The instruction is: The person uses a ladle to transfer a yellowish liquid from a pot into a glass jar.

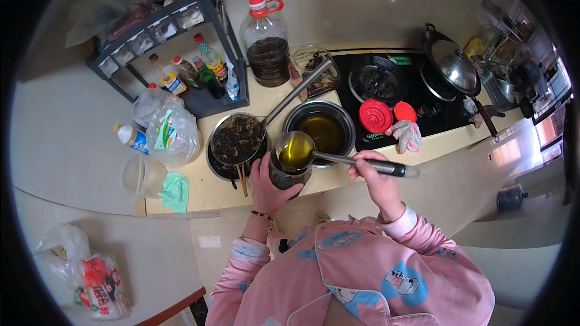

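Observation:
My left hand (272, 184) wraps around a glass jar (292, 180) with dark contents, near the counter's front edge. In my right hand (372, 176) is the dark-gripped handle of a metal ladle (296, 150). Its bowl holds yellow-green oil and sits over the jar's mouth, hiding most of it. Just behind stands a steel bowl (351, 122) with more of this oil. Left of the jar, a long-handled strainer (297, 93) full of dark fried bits (238, 138) rests on another bowl (216, 166). A pair of chopsticks (242, 180) pokes out at its front.
A large oil jug (267, 54) and an open jar of dried bits (315, 74) stand behind. Red lids (375, 116) and a crumpled cloth (406, 136) lie on the stove (408, 95) beside a lidded wok (453, 70). Leftward are a spice rack (181, 40) and a green cloth (175, 192).

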Action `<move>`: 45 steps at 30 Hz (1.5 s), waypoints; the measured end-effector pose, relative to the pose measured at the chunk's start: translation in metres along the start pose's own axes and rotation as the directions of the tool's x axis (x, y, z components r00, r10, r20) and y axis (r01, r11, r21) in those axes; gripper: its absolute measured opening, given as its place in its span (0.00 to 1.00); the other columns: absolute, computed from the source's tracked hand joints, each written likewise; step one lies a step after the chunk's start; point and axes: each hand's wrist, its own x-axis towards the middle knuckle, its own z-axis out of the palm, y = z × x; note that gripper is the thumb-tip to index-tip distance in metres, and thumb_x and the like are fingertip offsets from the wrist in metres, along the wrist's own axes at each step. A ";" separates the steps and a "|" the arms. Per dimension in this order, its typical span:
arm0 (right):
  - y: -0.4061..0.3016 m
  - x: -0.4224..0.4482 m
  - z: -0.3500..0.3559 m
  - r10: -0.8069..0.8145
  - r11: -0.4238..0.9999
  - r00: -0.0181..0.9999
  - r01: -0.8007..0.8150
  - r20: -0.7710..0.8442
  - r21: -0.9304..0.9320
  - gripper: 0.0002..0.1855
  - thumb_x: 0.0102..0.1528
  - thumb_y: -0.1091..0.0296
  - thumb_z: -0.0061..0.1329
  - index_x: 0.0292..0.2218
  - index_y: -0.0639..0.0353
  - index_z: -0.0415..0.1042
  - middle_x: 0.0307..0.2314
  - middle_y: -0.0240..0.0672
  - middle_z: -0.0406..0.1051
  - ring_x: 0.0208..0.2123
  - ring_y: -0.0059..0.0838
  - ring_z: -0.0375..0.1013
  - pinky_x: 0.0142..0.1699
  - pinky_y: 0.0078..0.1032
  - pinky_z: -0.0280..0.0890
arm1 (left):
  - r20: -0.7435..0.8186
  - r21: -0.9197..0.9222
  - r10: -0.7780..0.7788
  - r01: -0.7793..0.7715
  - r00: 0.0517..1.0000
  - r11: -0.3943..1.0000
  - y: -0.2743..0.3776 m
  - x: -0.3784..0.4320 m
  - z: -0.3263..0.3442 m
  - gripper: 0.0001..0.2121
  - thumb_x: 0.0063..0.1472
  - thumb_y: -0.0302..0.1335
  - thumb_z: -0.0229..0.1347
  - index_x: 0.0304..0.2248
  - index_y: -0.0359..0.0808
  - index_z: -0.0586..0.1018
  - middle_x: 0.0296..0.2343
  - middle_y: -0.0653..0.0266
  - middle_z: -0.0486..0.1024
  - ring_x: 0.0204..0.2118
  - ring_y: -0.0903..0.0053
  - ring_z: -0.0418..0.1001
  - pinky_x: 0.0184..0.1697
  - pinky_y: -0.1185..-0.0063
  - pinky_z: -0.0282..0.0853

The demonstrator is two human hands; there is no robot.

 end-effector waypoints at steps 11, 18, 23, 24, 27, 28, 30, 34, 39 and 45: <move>-0.010 -0.013 0.012 -0.381 0.633 0.722 0.659 0.577 -0.407 0.11 0.48 0.78 0.58 0.36 0.61 0.75 0.35 0.41 0.72 0.35 0.38 0.75 0.41 0.27 0.71 | -0.011 0.000 -0.008 0.008 1.000 1.000 0.000 -0.001 0.001 0.52 0.35 0.39 0.74 0.60 0.38 0.60 0.52 0.49 0.62 0.55 0.53 0.60 0.57 0.62 0.60; -0.016 -0.008 0.005 -0.306 0.432 0.467 0.844 0.830 -0.316 0.17 0.43 0.76 0.57 0.38 0.58 0.73 0.38 0.40 0.68 0.35 0.38 0.72 0.39 0.28 0.71 | -0.026 0.005 0.017 -0.016 1.000 1.000 -0.001 -0.001 0.002 0.52 0.34 0.40 0.74 0.60 0.38 0.60 0.52 0.49 0.62 0.54 0.53 0.62 0.56 0.62 0.59; -0.029 -0.005 0.000 -0.248 0.453 0.438 0.841 0.864 -0.296 0.17 0.43 0.76 0.56 0.38 0.60 0.72 0.38 0.42 0.68 0.37 0.39 0.71 0.40 0.30 0.70 | -0.035 -0.007 0.035 -0.036 0.999 0.999 -0.002 0.000 0.002 0.52 0.34 0.41 0.74 0.60 0.37 0.60 0.51 0.48 0.63 0.54 0.53 0.62 0.56 0.62 0.60; -0.029 -0.004 -0.001 -0.253 0.456 0.439 0.840 0.862 -0.294 0.17 0.43 0.76 0.56 0.39 0.61 0.72 0.38 0.42 0.68 0.38 0.39 0.71 0.40 0.30 0.70 | -0.037 -0.008 0.037 -0.038 0.999 0.999 -0.002 0.000 0.003 0.52 0.34 0.41 0.74 0.60 0.37 0.60 0.51 0.48 0.63 0.53 0.53 0.63 0.56 0.62 0.61; -0.034 0.000 -0.002 -0.198 0.485 0.431 0.823 0.881 -0.294 0.18 0.43 0.76 0.55 0.39 0.61 0.72 0.39 0.42 0.68 0.37 0.40 0.71 0.40 0.31 0.70 | -0.038 0.026 0.044 -0.043 0.998 0.999 -0.002 0.000 0.002 0.52 0.34 0.41 0.74 0.59 0.36 0.60 0.51 0.48 0.63 0.53 0.53 0.63 0.55 0.63 0.61; -0.032 -0.001 -0.002 -0.217 0.480 0.436 0.827 0.873 -0.293 0.18 0.43 0.76 0.55 0.39 0.61 0.72 0.39 0.43 0.68 0.37 0.40 0.71 0.40 0.31 0.70 | -0.039 0.015 0.049 -0.049 0.998 0.999 -0.003 0.001 0.002 0.52 0.34 0.41 0.74 0.59 0.36 0.60 0.51 0.48 0.63 0.53 0.53 0.63 0.55 0.63 0.61; -0.025 -0.004 -0.002 -0.254 0.472 0.447 0.831 0.858 -0.293 0.17 0.43 0.76 0.55 0.39 0.61 0.72 0.39 0.43 0.68 0.37 0.40 0.71 0.40 0.31 0.70 | -0.041 -0.008 0.058 -0.058 0.997 0.998 -0.005 0.001 0.003 0.52 0.34 0.41 0.74 0.59 0.36 0.61 0.51 0.48 0.63 0.53 0.53 0.63 0.55 0.63 0.61; -0.024 -0.003 -0.002 -0.276 0.470 0.451 0.834 0.849 -0.290 0.16 0.44 0.77 0.56 0.38 0.61 0.73 0.38 0.43 0.68 0.36 0.40 0.71 0.39 0.30 0.70 | -0.034 -0.001 0.044 -0.044 0.998 0.999 -0.002 0.002 0.001 0.52 0.34 0.40 0.74 0.59 0.36 0.61 0.51 0.48 0.63 0.53 0.53 0.63 0.55 0.63 0.61; -0.021 -0.005 -0.002 -0.283 0.505 0.494 0.805 0.822 -0.310 0.16 0.43 0.79 0.57 0.37 0.61 0.73 0.37 0.42 0.68 0.33 0.40 0.72 0.38 0.31 0.71 | -0.037 0.030 0.049 -0.048 0.998 0.998 -0.002 0.001 0.001 0.52 0.34 0.40 0.74 0.59 0.36 0.60 0.51 0.48 0.63 0.54 0.54 0.63 0.56 0.63 0.61; -0.019 -0.010 -0.003 -0.344 0.492 0.530 0.805 0.775 -0.332 0.16 0.42 0.80 0.58 0.36 0.61 0.74 0.37 0.42 0.69 0.33 0.40 0.73 0.38 0.31 0.71 | -0.022 0.020 0.032 -0.031 0.999 0.999 0.000 0.001 0.000 0.52 0.34 0.39 0.74 0.59 0.35 0.60 0.51 0.48 0.63 0.54 0.54 0.62 0.56 0.63 0.61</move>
